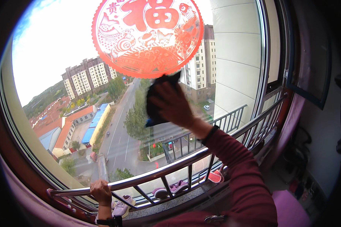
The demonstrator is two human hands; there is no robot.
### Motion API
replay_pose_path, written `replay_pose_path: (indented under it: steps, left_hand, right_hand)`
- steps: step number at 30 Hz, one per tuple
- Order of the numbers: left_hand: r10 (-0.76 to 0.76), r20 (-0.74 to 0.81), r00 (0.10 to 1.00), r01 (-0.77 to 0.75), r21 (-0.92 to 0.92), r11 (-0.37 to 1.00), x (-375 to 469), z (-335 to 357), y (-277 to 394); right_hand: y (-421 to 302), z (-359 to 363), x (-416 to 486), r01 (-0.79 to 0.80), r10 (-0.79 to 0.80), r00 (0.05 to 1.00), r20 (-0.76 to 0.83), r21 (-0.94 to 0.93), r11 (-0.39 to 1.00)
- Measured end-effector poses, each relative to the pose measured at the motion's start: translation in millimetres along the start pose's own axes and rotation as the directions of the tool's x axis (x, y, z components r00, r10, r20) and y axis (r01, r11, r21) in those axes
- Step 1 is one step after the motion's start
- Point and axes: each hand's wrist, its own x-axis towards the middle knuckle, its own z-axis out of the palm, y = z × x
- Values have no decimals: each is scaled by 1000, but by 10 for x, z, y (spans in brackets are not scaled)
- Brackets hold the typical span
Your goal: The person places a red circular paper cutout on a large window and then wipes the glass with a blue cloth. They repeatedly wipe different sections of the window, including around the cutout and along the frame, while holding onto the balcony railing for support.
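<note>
My right hand [174, 107] lies flat over a dark cloth [153, 103] and holds it against the large window pane [238, 56]. The cloth's upper edge meets the lower rim of a round red decoration [153, 63] on the glass, which bears writing, fish and flower patterns. Lower down at the left, my left hand [101, 191] is closed around the shiny metal handrail [159, 171] in front of the window. The palm side of my right hand and part of the cloth are hidden.
Behind the railing bars, a speckled stone sill [193, 195] carries pale lilac sneakers [122, 205], purple shoes [178, 186] and a red-pink shoe [216, 176]. A framed panel [309, 65] stands at the right beside the window. Outside, a road and buildings lie far below.
</note>
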Motion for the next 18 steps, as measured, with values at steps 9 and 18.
replay_pose_path:
  steps: [9,18]
  left_hand:
    - [-13,-45,999,16,51,999,11,53,35]
    - [-40,-77,996,48,106,993,-26,129,-52]
  right_hand:
    - [2267,-649,426,-262,200,953,-226,-289,921]
    - [3224,-750,1644,-338,194,911,-364,-390,857]
